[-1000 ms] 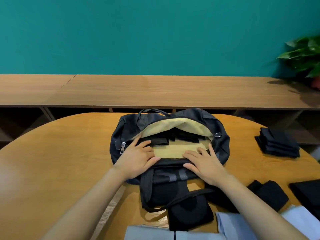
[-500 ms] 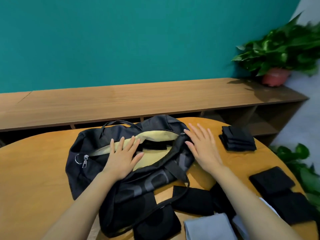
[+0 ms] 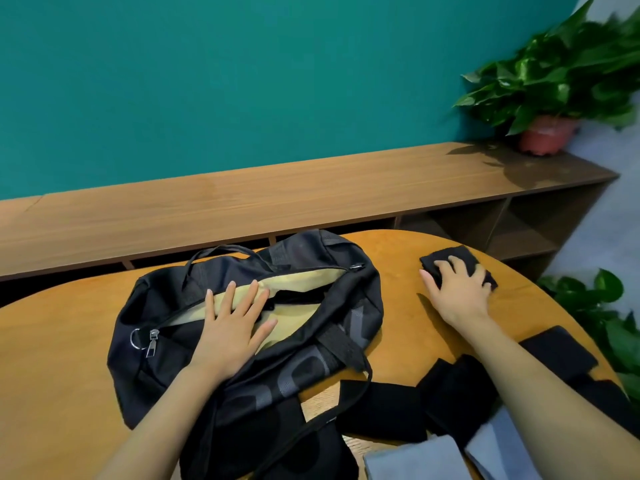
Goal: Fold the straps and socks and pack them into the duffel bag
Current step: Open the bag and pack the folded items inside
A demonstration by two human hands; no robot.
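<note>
**Right hand clasped on folded stack; left hand flat on open duffel**

**Grip.** Right hand (image 3: 457, 292) lies over a stack of folded black fabric pieces (image 3: 446, 255) at the far right of the rounded orange-brown wooden table (image 3: 69, 358). Its fingers curl across the top and the thumb sits against the stack's left edge. The stack rests on the table; whether it is socks or straps cannot be told. Left hand (image 3: 230, 327) is spread flat with straight fingers. The palm presses the near lip of the black nylon duffel bag (image 3: 166, 306) and the fingertips reach onto its pale yellow lining (image 3: 298, 282).

**Hazards (judged).**
- The stack is loose layers. A one-handed lift gripping only the upper ones would likely shed the lower ones or let the folds spring open.
- The bag's mouth is a narrow slit. If the flat left hand does not spread it, the stack may catch on the lip and unfold.
- The duffel is soft and slumped, so easing the left hand's pressure could let it slide or close.
- The black webbing strap (image 3: 346, 348) trails toward the near edge and could snag a passing forearm.

**Item.**
- The duffel lies at table centre, well apart from the stack, unzipped along its top.
- A silver zipper pull with ring (image 3: 151, 341) sits at its left end.
- A carry handle (image 3: 221, 251) arches at the far side.
- Something dark shows inside against the lining.
- Further folded black pieces (image 3: 381, 414) lie at the near edge, unpacked.
</note>
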